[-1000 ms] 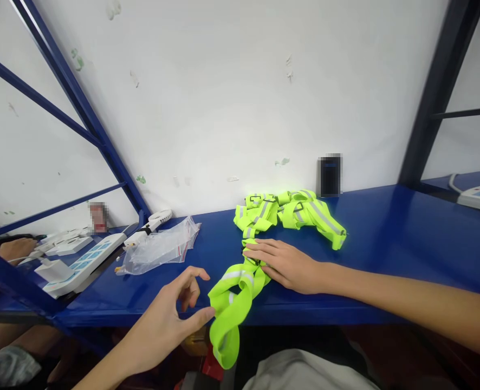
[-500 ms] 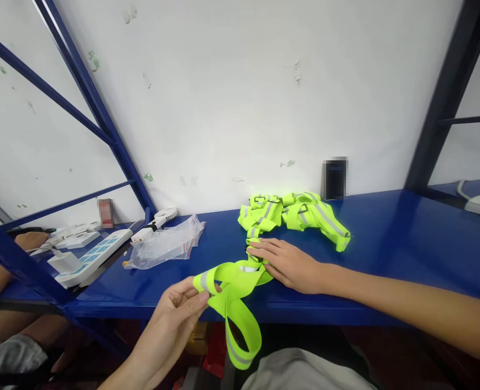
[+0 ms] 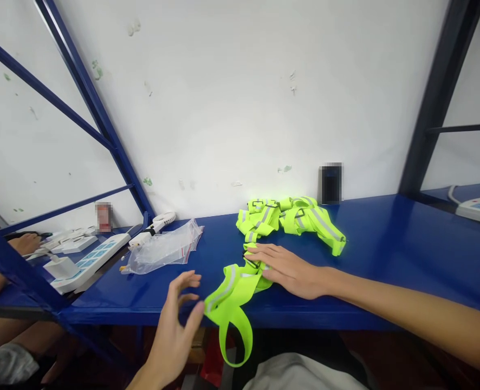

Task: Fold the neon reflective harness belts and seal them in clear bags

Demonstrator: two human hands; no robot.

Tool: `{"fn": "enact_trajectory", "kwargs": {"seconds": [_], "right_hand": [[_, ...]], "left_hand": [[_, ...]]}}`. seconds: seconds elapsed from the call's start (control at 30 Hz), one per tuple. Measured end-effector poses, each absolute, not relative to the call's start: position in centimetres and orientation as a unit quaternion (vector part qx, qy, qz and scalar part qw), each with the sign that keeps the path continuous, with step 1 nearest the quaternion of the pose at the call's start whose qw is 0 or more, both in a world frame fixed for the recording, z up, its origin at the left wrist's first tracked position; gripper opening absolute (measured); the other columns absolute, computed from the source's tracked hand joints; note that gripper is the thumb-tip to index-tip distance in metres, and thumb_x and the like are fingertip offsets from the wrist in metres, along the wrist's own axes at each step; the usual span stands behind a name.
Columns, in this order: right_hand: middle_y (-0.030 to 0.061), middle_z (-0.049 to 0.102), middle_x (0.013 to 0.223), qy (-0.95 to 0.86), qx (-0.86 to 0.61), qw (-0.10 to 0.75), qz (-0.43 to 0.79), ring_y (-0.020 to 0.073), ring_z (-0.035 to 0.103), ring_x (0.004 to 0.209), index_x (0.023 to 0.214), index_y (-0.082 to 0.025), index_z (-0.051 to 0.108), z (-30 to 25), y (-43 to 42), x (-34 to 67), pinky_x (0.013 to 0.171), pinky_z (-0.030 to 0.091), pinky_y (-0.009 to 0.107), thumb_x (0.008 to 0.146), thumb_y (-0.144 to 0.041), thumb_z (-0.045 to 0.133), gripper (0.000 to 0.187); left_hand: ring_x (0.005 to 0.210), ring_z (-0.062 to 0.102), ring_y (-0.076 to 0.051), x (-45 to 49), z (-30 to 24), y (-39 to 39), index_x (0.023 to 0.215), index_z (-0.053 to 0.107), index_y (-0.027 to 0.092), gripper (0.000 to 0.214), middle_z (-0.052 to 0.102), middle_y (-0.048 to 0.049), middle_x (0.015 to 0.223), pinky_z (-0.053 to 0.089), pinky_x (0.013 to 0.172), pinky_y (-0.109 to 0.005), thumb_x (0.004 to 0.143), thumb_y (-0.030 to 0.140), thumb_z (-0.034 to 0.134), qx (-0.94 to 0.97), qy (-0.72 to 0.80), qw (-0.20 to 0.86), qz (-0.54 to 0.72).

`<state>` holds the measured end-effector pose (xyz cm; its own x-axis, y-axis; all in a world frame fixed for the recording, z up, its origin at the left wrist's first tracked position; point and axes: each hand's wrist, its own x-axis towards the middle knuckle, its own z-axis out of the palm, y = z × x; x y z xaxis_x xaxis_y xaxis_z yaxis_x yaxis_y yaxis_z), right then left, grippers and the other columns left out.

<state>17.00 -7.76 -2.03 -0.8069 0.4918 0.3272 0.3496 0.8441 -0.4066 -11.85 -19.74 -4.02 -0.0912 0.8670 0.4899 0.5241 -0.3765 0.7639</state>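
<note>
A neon yellow reflective strap vest (image 3: 289, 219) lies bunched on the blue shelf (image 3: 386, 254) near the wall. One strap runs forward and its loop (image 3: 232, 309) hangs over the shelf's front edge. My right hand (image 3: 284, 265) lies flat on that strap, fingers stretched out, pressing it to the shelf. My left hand (image 3: 179, 319) is below the front edge, fingers spread; its thumb touches the hanging loop, holding nothing.
A clear plastic bag (image 3: 162, 249) lies left of the vest. Further left are a white power strip (image 3: 89, 260), a small white fan (image 3: 159, 222) and another person's hand (image 3: 24, 244). Blue frame bars (image 3: 97, 116) cross the left; a dark post (image 3: 435, 97) stands right.
Half a second ago my left hand pinched the strap loop and held it up. It has let go; the loop hangs down again and the fingers are spread. My right hand stayed put.
</note>
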Motion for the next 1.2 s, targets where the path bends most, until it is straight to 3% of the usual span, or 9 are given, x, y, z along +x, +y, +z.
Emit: {"fn": "enact_trajectory", "kwargs": {"seconds": [0.07,0.13,0.33,0.43,0.57,0.8,1.0,1.07,1.2], "right_hand": [[0.0043,0.043,0.151,-0.92,-0.221,0.236,0.223,0.0219,0.035,0.14,0.142,-0.027,0.046,-1.9,-7.6,16.9,0.115,0.026,0.046,0.103,-0.036,0.024,0.045],[0.0049,0.05,0.146,-0.911,-0.207,0.259,0.244,0.0205,0.041,0.137,0.136,-0.026,0.053,-2.1,-7.1,16.5,0.115,0.028,0.044,0.103,-0.033,0.026,0.043],[0.006,0.053,0.143,-0.923,-0.184,0.272,0.2,0.0224,0.045,0.133,0.14,-0.027,0.048,-2.9,-5.7,15.2,0.11,0.035,0.045,0.096,-0.02,0.04,0.045],[0.0069,0.052,0.143,-0.929,-0.196,0.261,0.176,0.0254,0.042,0.133,0.144,-0.025,0.042,-2.7,-5.7,15.0,0.109,0.033,0.049,0.094,-0.018,0.04,0.05],[0.0087,0.061,0.132,-0.929,-0.218,0.243,0.173,0.0275,0.047,0.12,0.144,-0.025,0.037,-2.1,-6.0,15.1,0.101,0.037,0.051,0.094,-0.019,0.042,0.051],[0.0109,0.062,0.098,-0.932,-0.229,0.229,0.165,0.0229,0.056,0.086,0.114,-0.017,0.054,-2.4,-5.8,15.4,0.083,0.048,0.041,0.092,-0.018,0.04,0.026],[0.0105,0.061,0.122,-0.85,-0.26,0.274,0.368,0.0261,0.056,0.111,0.135,-0.019,0.047,-2.3,-5.4,15.8,0.095,0.044,0.041,0.099,-0.038,0.032,0.044],[0.0084,0.064,0.116,-0.825,-0.25,0.296,0.411,0.0253,0.059,0.103,0.128,-0.019,0.054,-2.2,-5.5,15.5,0.088,0.047,0.037,0.095,-0.049,0.044,0.045],[0.0009,0.064,0.081,-0.771,-0.25,0.343,0.474,0.0166,0.058,0.071,0.093,-0.014,0.064,-2.4,-5.6,14.6,0.066,0.047,0.029,0.079,-0.052,0.067,0.04]], "left_hand": [[0.122,0.05,-0.031,-12.3,-5.3,-20.5,0.129,0.045,0.035,0.056,0.049,-0.011,0.135,0.041,0.101,-0.053,0.078,0.032,0.068,0.782,0.427,-0.018,0.453],[0.13,0.044,-0.035,-11.8,-6.4,-20.9,0.127,0.048,0.039,0.06,0.042,-0.0098,0.143,0.035,0.106,-0.059,0.072,0.034,0.074,0.861,0.329,-0.133,0.365],[0.124,0.05,-0.036,-7.8,-7.0,-18.2,0.129,0.053,0.033,0.061,0.055,-0.0149,0.128,0.044,0.098,-0.054,0.073,0.035,0.075,0.871,0.357,-0.261,0.212],[0.104,0.062,-0.029,-7.5,-4.7,-16.4,0.13,0.054,0.027,0.05,0.064,-0.0142,0.113,0.052,0.085,-0.041,0.083,0.036,0.067,0.884,0.363,-0.23,0.182],[0.089,0.066,-0.018,-8.3,0.0,-14.2,0.129,0.055,0.025,0.036,0.069,-0.008,0.104,0.05,0.074,-0.025,0.095,0.021,0.045,0.922,0.338,-0.097,0.162],[0.086,0.069,-0.021,-6.1,2.7,-7.8,0.116,0.065,0.018,0.036,0.074,-0.0087,0.101,0.047,0.077,-0.027,0.096,0.04,0.045,0.847,0.436,-0.032,0.303],[0.07,0.066,-0.016,-5.5,1.2,-2.7,0.118,0.066,0.016,0.041,0.075,-0.0084,0.095,0.044,0.07,-0.024,0.093,0.044,0.048,0.789,0.475,-0.055,0.386],[0.068,0.063,-0.015,-5.4,0.6,-1.8,0.111,0.069,0.015,0.039,0.074,-0.0068,0.089,0.042,0.068,-0.023,0.092,0.044,0.05,0.785,0.477,-0.035,0.394],[0.057,0.047,-0.011,-5.0,-0.6,-1.3,0.092,0.07,0.012,0.042,0.063,-0.0006,0.067,0.035,0.057,-0.022,0.089,0.049,0.05,0.783,0.474,0.06,0.397]]}}
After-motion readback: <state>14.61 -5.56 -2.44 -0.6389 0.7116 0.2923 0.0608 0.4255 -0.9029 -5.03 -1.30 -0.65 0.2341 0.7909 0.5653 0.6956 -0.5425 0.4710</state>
